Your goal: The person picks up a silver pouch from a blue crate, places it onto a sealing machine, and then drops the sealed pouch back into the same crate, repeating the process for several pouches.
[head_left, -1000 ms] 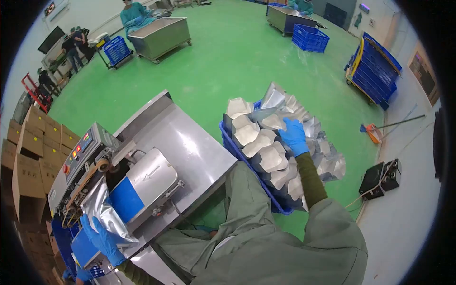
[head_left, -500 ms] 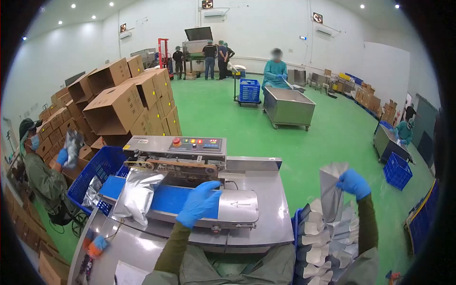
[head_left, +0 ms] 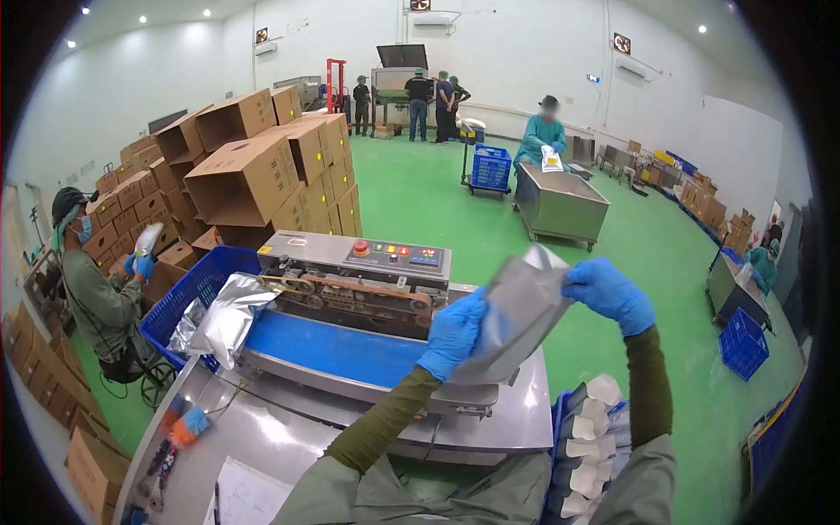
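Observation:
A silver foil pouch point(head_left: 522, 306) is held up between my two blue-gloved hands, above the right end of a band sealing machine point(head_left: 359, 254). My left hand point(head_left: 455, 332) pinches its left edge, and my right hand point(head_left: 608, 296) grips the upper right edge. The pouch is tilted and slightly blurred. Another, fuller silver pouch point(head_left: 229, 322) lies at the left end of the machine's blue conveyor belt point(head_left: 341, 352), its top edge at the sealing band. To my right, a blue crate point(head_left: 557, 420) holds several upright open-topped silver pouches point(head_left: 588, 446).
At the left end of the belt stands a blue crate point(head_left: 171, 306) with a pouch in it. Stacked cartons point(head_left: 245, 179) rise behind it. A co-worker point(head_left: 101, 280) at left holds a pouch. Paper point(head_left: 249, 494) and an orange-handled tool point(head_left: 185, 429) lie on the steel table.
My right hand has lifted the pouch from the right crate and brought it left. My left hand has moved right and taken its edge. The filled pouch has travelled left along the belt.

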Demonstrator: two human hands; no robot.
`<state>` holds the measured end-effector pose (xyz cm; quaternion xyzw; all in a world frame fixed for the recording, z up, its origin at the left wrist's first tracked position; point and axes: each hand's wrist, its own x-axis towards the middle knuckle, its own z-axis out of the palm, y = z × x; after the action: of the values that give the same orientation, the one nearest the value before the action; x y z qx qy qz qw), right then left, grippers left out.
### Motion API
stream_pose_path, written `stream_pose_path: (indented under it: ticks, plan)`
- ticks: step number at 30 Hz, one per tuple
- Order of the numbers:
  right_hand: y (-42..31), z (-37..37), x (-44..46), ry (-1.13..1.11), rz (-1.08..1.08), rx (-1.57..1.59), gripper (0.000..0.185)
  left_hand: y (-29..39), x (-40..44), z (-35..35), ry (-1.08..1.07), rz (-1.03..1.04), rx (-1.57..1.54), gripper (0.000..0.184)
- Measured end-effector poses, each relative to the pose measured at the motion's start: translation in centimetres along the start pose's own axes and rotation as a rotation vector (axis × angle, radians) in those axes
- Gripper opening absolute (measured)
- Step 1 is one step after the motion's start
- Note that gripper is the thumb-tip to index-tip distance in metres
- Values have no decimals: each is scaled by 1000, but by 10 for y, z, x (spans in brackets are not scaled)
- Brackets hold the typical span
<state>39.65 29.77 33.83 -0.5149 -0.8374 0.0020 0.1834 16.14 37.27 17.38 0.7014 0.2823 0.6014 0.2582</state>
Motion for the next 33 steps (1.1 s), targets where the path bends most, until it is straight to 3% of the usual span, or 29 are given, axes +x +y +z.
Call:
stream_pose_path:
  ticks: [1, 3, 4, 5, 6, 8, 10, 12, 13, 16, 17, 19, 20, 22, 23, 24, 25, 27, 29, 31, 33]
  plan:
    - [0, 15, 3, -2, 6, 8, 18, -13, -7, 0, 114, -90, -92, 28]
    - [-1, 53, -2, 379, 117, 600, 25, -29, -14, -5, 116, -230, -83, 27]
    - [11, 80, 0, 376, 133, 600, 25, -33, -14, -4, 130, -361, -78, 27]
    - [28, 114, 2, 347, 106, 616, 28, -40, -12, 9, 286, -39, -37, 26]
    - [36, 139, -7, 309, 92, 642, 30, -38, -11, 10, 271, -74, -36, 26]
    - [38, 143, -13, 325, 162, 559, 29, -36, -8, 0, 126, 56, 127, 25]
    - [44, 150, -18, 349, 195, 453, 28, -42, -9, -5, 313, 15, 42, 25]
    - [45, 162, -25, 426, 387, 747, 27, -45, -13, -17, 254, -85, 19, 26]
    - [46, 165, -26, 414, 394, 751, 27, -47, -13, -20, 187, -72, 90, 27]
    - [44, 170, -22, 454, 359, 849, 28, -38, -4, -18, 115, -91, 57, 31]
    - [41, 168, -19, 440, 264, 825, 30, -28, 2, -15, 83, 24, -54, 32]
    - [41, 171, -18, 426, 172, 799, 32, -22, 6, -19, -155, 25, -101, 36]
    - [44, 175, -17, 453, 196, 743, 34, -20, 6, -25, -152, 22, -103, 36]
    - [53, 181, -13, 484, 207, 679, 37, -15, 12, -36, -384, -471, -188, 37]
    - [57, 185, -16, 476, 316, 734, 38, -24, 5, -31, -199, -390, -356, 38]
    - [60, 190, -17, 465, 426, 789, 39, -49, 0, -28, -197, -389, -357, 38]
    - [53, 201, -10, 607, 335, 875, 39, -81, -8, -25, -161, -444, -462, 37]
    - [67, 216, 1, 640, 327, 908, 39, -94, -8, -19, -59, -522, -605, 35]
    - [75, 214, 4, 669, 318, 940, 40, -88, 1, -13, -54, -567, -630, 36]
    - [75, 206, 2, 535, 496, 910, 40, -98, 8, -7, -76, -635, -690, 38]
    - [63, 199, 0, 485, 539, 932, 42, -125, 3, 4, -60, -660, -721, 35]
